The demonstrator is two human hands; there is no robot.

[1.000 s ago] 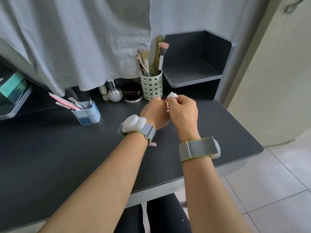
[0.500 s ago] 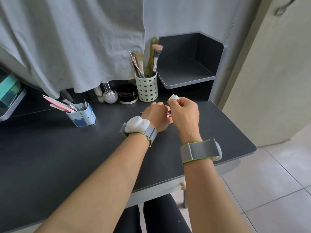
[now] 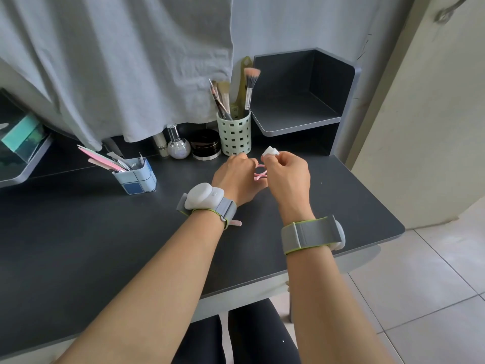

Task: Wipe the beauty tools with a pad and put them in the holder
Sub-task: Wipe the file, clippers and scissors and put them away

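Two hands are sharing one small job: my left hand (image 3: 237,177) is gripping a pink looped tool (image 3: 259,172), probably small scissors or a curler, just above the desk (image 3: 78,232) so its handles are sticking out toward my right. My right hand (image 3: 286,174) is pinching a folded white pad (image 3: 270,151) between thumb and fingertips, hovering just beside those pink loops, ready to rub them. I am keeping both close to my body's centre for control. Behind them, near the wall, the green perforated holder (image 3: 235,135) is standing with brushes (image 3: 250,85) already in it. Off to my left, a blue box (image 3: 136,177) is keeping more tools, I am guessing still unwiped.
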